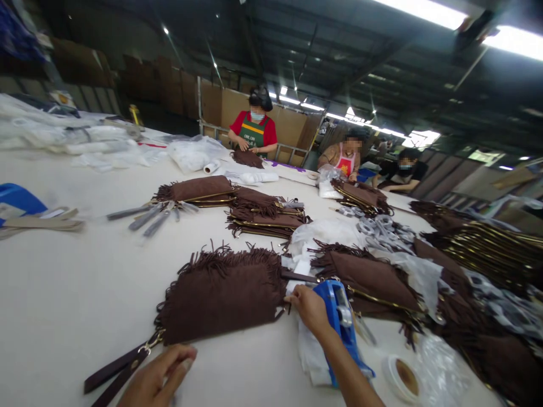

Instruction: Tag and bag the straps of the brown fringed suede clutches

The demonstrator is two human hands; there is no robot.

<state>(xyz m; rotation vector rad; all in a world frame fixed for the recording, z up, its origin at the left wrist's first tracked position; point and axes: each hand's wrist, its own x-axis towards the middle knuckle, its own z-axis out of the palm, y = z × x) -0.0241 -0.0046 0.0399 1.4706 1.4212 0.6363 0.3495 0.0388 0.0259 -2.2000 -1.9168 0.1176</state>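
Note:
A dark brown fringed clutch bag (223,299) lies flat on the white table in front of me, its fringe along the far side. At its lower left corner, a wrist strap (116,367) hangs from a gold clasp (155,339). My left hand (159,376) is just below that corner, fingers loosely bent, the thumb a little apart, with nothing visible in it. My right hand (309,308) is closed at the bag's right edge, fingertips pinching it. Beside the right wrist stands a blue tape dispenser (345,322), partly behind the forearm.
More brown fringed bags (369,277) lie to the right, near a tall stack with gold zips (487,249). A tape roll (401,379) sits at front right. Farther back are stacked bags (267,217), plastic wrapping (199,152) and several co-workers. Another blue dispenser (19,203) is at left.

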